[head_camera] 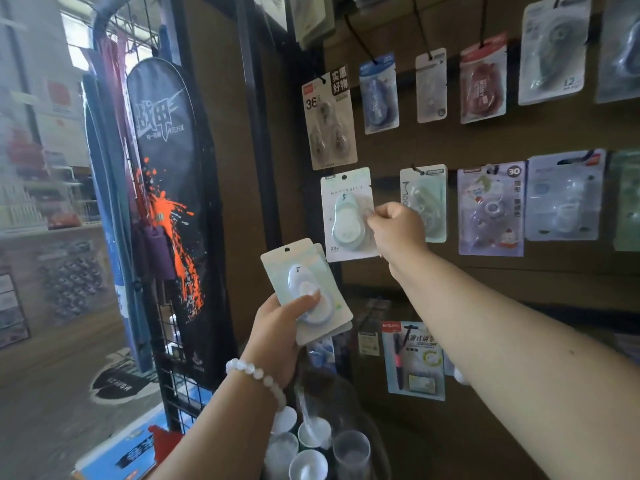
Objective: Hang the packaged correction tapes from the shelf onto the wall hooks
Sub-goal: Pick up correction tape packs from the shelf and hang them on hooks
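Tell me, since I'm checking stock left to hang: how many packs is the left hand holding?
At least 2: the left hand grips a stack, top pack facing the camera, another's edge showing beneath it. More may be hidden behind.

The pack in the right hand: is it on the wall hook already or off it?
Cannot tell. The pack is flat against the wall, pinched by the right hand; its hole looks dark, but no hook is visible.
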Demonstrator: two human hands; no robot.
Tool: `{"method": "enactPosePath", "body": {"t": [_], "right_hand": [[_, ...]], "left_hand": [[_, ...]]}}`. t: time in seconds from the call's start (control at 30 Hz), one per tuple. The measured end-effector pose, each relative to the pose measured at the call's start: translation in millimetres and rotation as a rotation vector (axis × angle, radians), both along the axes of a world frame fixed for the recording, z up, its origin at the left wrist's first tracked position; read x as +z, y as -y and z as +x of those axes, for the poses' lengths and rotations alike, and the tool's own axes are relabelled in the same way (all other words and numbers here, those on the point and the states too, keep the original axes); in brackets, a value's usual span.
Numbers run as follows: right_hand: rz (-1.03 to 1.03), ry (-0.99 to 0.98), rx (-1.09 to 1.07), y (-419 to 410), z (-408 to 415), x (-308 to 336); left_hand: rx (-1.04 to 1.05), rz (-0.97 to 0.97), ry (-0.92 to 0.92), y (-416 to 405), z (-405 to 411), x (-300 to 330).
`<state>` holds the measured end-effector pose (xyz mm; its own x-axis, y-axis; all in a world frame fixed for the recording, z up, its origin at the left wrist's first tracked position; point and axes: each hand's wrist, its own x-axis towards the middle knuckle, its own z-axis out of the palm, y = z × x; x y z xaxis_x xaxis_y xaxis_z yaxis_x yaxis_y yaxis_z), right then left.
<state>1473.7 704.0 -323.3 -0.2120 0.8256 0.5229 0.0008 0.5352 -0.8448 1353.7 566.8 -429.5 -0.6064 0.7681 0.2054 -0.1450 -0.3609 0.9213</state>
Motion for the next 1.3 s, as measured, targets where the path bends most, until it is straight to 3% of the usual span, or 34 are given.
{"method": "enactPosePath", "body": {"t": [0.23,0.67,1.2,1.3], "right_hand": [[-0.020,0.046,-0.074,-17,-18,-1],[0.130,-0.020,-0.178,-33,-29,-12],[-0.022,0.330,-0.355,-92,-58,12],[0.019,0.228,-0.365,-77,-46,-4]], "left_hand": [[0.002,-0.006,-0.008,-10,-8,-5],[-0.004,-0.016,-0.006,-21,-11,-8],[-0.023,-0.004,-0.047,-35,-16,-2],[-0.049,0.026,-0.004,-38,-16,4]]}}
